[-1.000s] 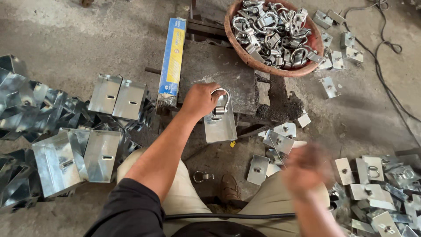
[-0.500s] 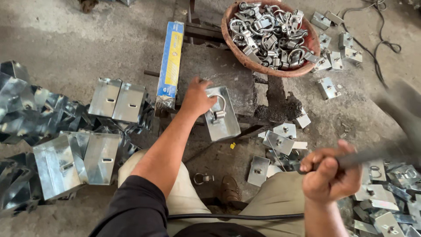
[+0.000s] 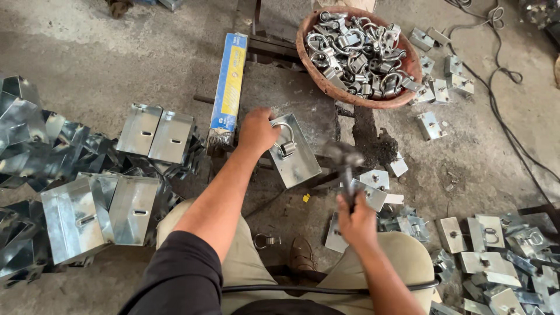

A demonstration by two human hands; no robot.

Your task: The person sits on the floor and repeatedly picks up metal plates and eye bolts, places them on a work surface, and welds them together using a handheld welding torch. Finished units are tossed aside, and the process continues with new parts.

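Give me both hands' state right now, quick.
Left hand: holding the metal plate with its ring, on the work block.
Right hand: closed around the hammer handle.

Metal plate (image 3: 296, 156) lies on the anvil block (image 3: 303, 99); basket (image 3: 315, 79) behind it, long box (image 3: 229, 87) left.

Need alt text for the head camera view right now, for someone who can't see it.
The left hand steadies a galvanized metal plate with a U-shaped shackle on a steel work block, while the right hand holds a hammer beside it. A basket of shackles sits behind; folded metal brackets lie left.
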